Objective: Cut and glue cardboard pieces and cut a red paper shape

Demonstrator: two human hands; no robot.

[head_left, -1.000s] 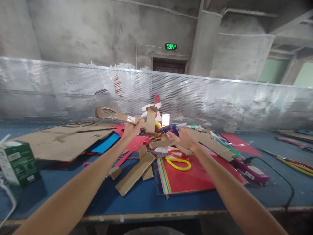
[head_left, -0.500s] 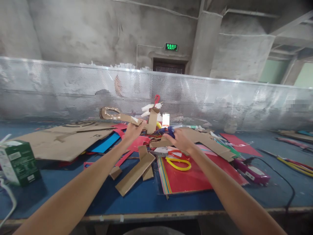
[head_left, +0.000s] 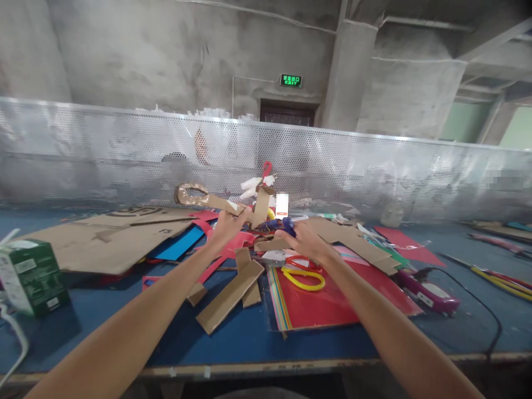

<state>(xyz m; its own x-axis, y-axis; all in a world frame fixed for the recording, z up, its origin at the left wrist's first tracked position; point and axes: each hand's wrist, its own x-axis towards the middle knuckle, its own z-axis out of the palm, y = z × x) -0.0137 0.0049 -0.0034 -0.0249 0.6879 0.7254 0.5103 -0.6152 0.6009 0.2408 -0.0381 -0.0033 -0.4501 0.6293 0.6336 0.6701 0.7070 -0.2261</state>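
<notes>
My left hand (head_left: 228, 224) grips a cardboard strip (head_left: 218, 203) whose far left end curves into a loop wrapped in shiny brown tape. In my right hand (head_left: 306, 239) is a blue hot glue gun (head_left: 285, 224), its dark nozzle pointing left toward the strip's near end. Whether the nozzle touches the cardboard I cannot tell. Just behind the hands stands an upright cardboard piece (head_left: 261, 202). Below my right hand lie scissors with yellow and red handles (head_left: 305, 279), partly over a pack of red paper (head_left: 320, 305). Crossed cardboard strips (head_left: 230, 296) rest below my left hand.
A large cardboard sheet (head_left: 112, 238) and a green box (head_left: 35, 277) occupy the left. On the right are a purple device (head_left: 432, 295) with a black cable, and long-handled tools (head_left: 499, 281). A perforated metal screen (head_left: 332, 160) runs along the back; a phone-like lit screen (head_left: 282, 205) stands before it.
My left hand and the looped cardboard strip have shifted slightly right. The glue gun has moved a little left, bringing its nozzle nearer the strip's end.
</notes>
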